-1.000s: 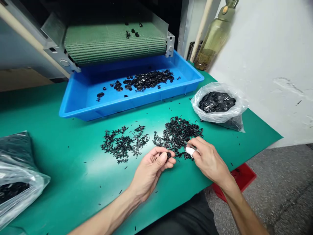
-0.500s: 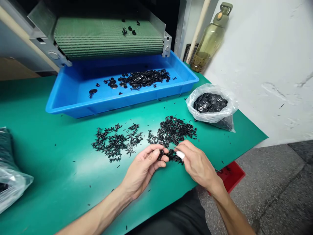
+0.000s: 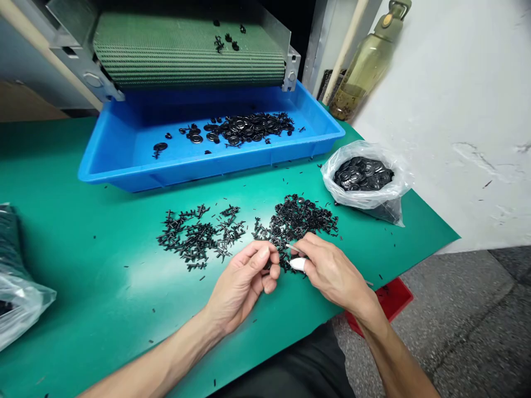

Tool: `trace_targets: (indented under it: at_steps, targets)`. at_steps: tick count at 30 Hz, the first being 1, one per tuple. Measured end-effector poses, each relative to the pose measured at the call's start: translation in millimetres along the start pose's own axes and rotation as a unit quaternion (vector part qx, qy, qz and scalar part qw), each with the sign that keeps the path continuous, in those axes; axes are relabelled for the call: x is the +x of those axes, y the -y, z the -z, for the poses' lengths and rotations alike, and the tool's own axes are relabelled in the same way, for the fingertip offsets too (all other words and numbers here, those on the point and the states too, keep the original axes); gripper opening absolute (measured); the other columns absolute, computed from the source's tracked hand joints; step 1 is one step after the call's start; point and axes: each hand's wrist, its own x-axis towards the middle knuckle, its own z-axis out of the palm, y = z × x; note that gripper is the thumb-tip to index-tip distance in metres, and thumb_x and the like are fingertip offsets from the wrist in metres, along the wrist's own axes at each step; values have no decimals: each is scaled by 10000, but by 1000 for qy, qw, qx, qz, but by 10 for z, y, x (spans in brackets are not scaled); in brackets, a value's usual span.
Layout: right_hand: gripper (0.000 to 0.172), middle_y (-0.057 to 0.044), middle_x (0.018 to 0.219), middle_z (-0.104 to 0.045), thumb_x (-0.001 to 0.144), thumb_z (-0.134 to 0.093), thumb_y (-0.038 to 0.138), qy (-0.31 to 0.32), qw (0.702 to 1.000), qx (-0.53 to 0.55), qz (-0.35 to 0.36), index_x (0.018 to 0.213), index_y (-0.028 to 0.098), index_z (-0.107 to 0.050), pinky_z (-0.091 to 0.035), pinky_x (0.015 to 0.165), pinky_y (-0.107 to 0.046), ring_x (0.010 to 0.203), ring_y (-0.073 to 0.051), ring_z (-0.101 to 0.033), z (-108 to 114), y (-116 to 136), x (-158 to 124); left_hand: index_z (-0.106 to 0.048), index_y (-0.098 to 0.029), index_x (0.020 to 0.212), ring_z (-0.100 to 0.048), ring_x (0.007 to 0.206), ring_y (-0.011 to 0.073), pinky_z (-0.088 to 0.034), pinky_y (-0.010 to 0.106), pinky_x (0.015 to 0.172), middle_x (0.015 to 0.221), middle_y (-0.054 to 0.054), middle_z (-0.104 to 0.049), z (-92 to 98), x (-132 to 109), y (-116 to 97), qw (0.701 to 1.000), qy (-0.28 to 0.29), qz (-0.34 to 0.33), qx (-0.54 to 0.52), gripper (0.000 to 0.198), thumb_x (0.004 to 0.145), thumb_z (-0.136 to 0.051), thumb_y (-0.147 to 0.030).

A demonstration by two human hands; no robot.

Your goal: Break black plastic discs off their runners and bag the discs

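My left hand (image 3: pixel 244 271) is closed, thumb against fingers, around a small black plastic part (image 3: pixel 267 265) that is mostly hidden. My right hand (image 3: pixel 334 271) grips a thin blade-like tool (image 3: pixel 293 249). Its narrow tip points left, and its other end shows behind the hand. White wrapping (image 3: pixel 297 264) covers one digit of that hand. Just beyond both hands lies a heap of small black plastic parts (image 3: pixel 305 215), some of them round. Left of it spreads a pile of black branching plastic pieces (image 3: pixel 199 237) on the green tabletop (image 3: pixel 103 265).
A blue tray (image 3: pixel 199 166) with black discs sits below a green conveyor belt (image 3: pixel 186 50). At right stands an open plastic bag (image 3: pixel 360 190) of black discs. Another bag (image 3: pixel 25 304) lies left. A bottle (image 3: pixel 365 72) leans by the wall; a red bin (image 3: pixel 394 301) is below the edge.
My left fingers have curled further over the black part, which shows less now. My right hand has shifted slightly left, with the tool's tip showing more clearly. The view has shifted a little.
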Motion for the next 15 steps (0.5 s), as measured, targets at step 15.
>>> trace_targets:
  at_steps: [15]
  targets:
    - [252,8,854,-636,813,-441,53,-104,979,173,23,944,214,-586,-412,641,-224,711,-122,-560,-54,124,-57,-650,-142,905,-338,485,49,-217,187,463,582,-33,-518,20,-11,50,994,32,29,98,243,804,-732,-347]
